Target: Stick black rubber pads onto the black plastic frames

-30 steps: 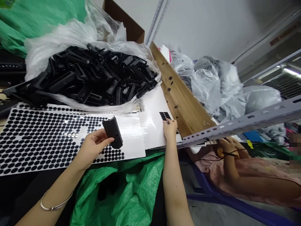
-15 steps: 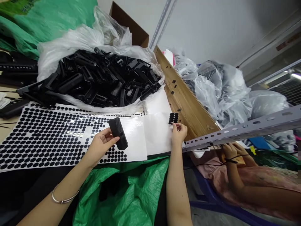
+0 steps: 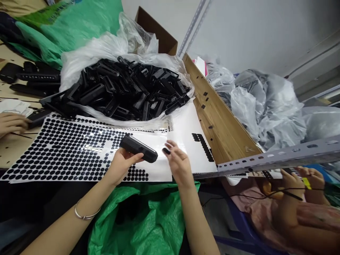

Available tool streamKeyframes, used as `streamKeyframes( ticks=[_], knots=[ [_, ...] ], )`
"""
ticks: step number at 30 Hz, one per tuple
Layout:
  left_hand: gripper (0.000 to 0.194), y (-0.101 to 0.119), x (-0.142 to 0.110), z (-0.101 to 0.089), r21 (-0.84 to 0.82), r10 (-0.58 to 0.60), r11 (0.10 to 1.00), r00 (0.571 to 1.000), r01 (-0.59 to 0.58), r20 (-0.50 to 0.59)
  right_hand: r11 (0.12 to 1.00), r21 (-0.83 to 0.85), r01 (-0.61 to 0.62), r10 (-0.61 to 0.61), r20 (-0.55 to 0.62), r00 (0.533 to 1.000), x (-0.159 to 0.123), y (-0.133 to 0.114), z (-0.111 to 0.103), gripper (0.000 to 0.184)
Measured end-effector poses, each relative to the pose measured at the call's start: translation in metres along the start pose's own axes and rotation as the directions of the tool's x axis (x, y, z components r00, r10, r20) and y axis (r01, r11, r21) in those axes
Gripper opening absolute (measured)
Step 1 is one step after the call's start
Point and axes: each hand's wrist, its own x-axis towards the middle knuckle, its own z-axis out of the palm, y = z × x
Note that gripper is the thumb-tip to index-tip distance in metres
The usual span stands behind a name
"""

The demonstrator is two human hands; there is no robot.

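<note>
My left hand (image 3: 120, 164) grips a black, ribbed plastic part (image 3: 139, 148), thumb across its side, tilted above a white sheet of round black stickers (image 3: 160, 173). Just right of the part, my right hand (image 3: 181, 168) pinches a small black sticker (image 3: 166, 151) between thumb and finger. That sticker is apart from the plastic part. Beneath and beyond my right hand lies another white sheet (image 3: 186, 120), with black stickers along its right side. A green woven bag (image 3: 148, 219) sits open below my forearms.
A clear plastic bag (image 3: 79, 53) heaped with black plastic parts (image 3: 127, 88) stands behind the sheets. A wooden board (image 3: 220, 120) and a perforated metal rail (image 3: 265, 156) border the right. Another person's hand (image 3: 12, 123) rests at left; a co-worker's hands (image 3: 294, 180) are at right.
My right hand has come left from the stickers beside the board, now with a sticker in its fingers. The plastic part has turned closer to level. Another person's hand has appeared at left.
</note>
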Motion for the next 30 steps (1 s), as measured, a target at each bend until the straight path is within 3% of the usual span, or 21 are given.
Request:
streamKeyframes(
  ticks=[2, 5, 30],
  knots=[
    [0.037, -0.001, 0.000, 0.001, -0.013, 0.010, 1.000, 1.000, -0.010, -0.020, 0.998, -0.012, -0.066, 0.067, 0.104, 0.992, -0.010, 0.002, 0.022, 0.024],
    [0.036, -0.002, 0.002, 0.001, -0.015, 0.021, 1.000, 1.000, -0.022, -0.020, 0.992, -0.026, -0.121, 0.123, 0.127, 0.984, -0.016, 0.004, 0.036, 0.023],
    [0.024, 0.000, 0.003, -0.007, 0.110, 0.096, 0.989, 0.995, -0.098, 0.022, 0.985, -0.054, -0.163, 0.167, 0.073, 0.983, -0.017, 0.000, 0.037, 0.019]
  ],
)
